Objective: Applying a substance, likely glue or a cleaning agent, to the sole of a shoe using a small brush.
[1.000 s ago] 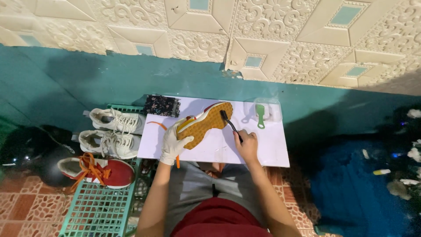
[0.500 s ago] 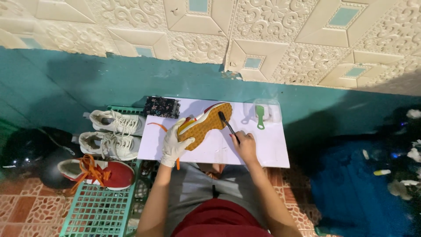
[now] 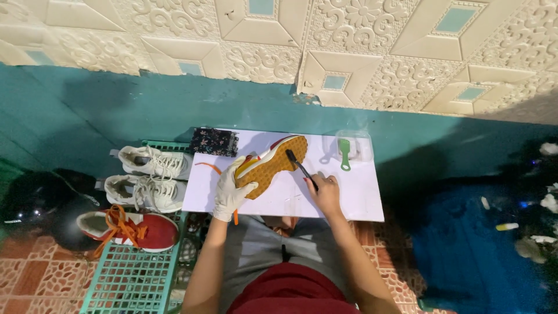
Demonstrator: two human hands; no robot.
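Clear plastic tub [image 3: 356, 146] at the far right of the white rectangular board counter [image 3: 349, 197], with a green-handled brush [image 3: 344, 153] lying in it, handle poking out toward the person. Teal plastic mesh rack [image 3: 131, 279] on the left carries two white lace-up sneakers [image 3: 152, 161] side by side and, nearer, one red sneaker with orange laces [image 3: 125, 228]. Small dark floral-print pouch [image 3: 214, 142] sits at the counter's far left corner. White-gloved left hand [image 3: 231, 192] has its fingers wrapped tight on the heel end of a red-and-white shoe with tan gum sole [image 3: 275, 165], held sole-up and tilted over the middle of the counter; an orange lace [image 3: 208, 167] trails off beside it. Bare right hand [image 3: 325, 193] has its fingers pinched on a thin black-handled brush [image 3: 301, 167], bristle end touching the sole near the toe. Counter rests across the person's lap. Wall behind: teal painted band [image 3: 145, 110] low down, cream embossed tiles [image 3: 360, 46] above. Floor: reddish patterned tiles [image 3: 29, 279]; blue cloth [image 3: 465, 250] to the right.
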